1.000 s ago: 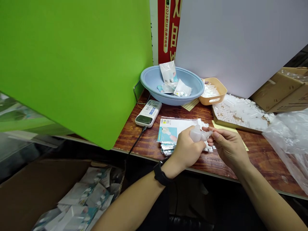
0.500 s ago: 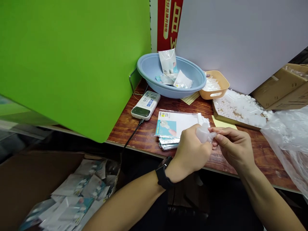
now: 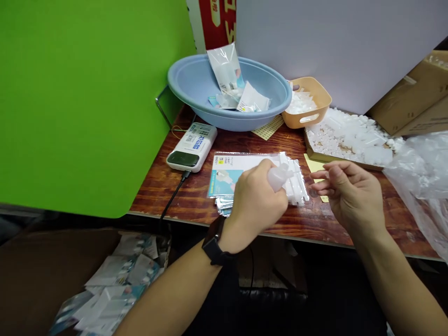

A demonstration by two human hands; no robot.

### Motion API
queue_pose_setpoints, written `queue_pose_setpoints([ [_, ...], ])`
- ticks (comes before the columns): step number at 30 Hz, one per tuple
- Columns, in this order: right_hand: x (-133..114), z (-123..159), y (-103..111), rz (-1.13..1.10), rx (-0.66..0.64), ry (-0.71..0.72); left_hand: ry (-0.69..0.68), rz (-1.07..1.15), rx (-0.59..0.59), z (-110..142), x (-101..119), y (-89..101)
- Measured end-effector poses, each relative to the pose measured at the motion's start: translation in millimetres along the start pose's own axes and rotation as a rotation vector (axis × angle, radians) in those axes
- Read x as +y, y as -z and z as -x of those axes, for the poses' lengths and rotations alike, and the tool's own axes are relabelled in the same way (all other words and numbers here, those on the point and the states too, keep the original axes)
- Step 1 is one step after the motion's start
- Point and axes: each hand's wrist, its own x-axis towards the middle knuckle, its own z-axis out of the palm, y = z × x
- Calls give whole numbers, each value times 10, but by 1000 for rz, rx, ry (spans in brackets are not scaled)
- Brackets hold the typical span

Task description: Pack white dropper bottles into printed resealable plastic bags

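Below the edge: an open cardboard box (image 3: 42,275) sits under the tabletop, heaped with printed white leaflets and packets (image 3: 115,275).

Left hand: right there, the left hand (image 3: 257,196) wraps closed around a small translucent plastic bottle (image 3: 279,176), its top poking out above the fingers, a black watch (image 3: 213,242) on the wrist.

Right hand: open, fingers loosely curved, the right hand (image 3: 352,196) holds nothing, hovering just right of the bottle, well inside the front edge of the tabletop (image 3: 157,200).

Under the hands: a stack of packets in clear bags (image 3: 227,172), printed cards showing, with white plastic pieces (image 3: 297,184) along its right side, right at the left hand.

Room: wood grain shows between the stack and the front edge, and to the right, up to a loose clear plastic bag (image 3: 416,186).

Left side: a white power bank (image 3: 192,147) with a black cable (image 3: 173,196) running over the edge.

Back: a blue plastic basin (image 3: 224,122) holds sealed packets (image 3: 226,70), beside an orange basket (image 3: 317,105) and a tray of white plastic pieces (image 3: 350,140), with a yellow note (image 3: 313,165) at the tray's front edge.

Far: a green board (image 3: 87,102) and a white board (image 3: 332,46) stand behind, with a cardboard carton (image 3: 409,98) to the right.
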Motion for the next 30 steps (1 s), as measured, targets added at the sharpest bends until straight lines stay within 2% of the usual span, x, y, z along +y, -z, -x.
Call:
queue_pose_setpoints([
  [5, 20, -86, 45, 54, -109, -30, -75, -199, -24, -27, -8, -50],
  [7, 34, -71, 32, 36, -106, -24, -124, -290, -44, -13, 3, -95],
  [11, 31, 3, -25, 51, -36, 116, -220, -427, -86, 6, 7, -186],
  [15, 35, 71, -83, 204, 45, 271, -261, -488, -73, 7, 2, -222],
  [20, 79, 103, -146, 314, -3, 402, -331, -569, -42, 14, 17, -230],
  [30, 118, 94, -127, 214, -174, 319, -428, -649, 36, 22, -7, -264],
])
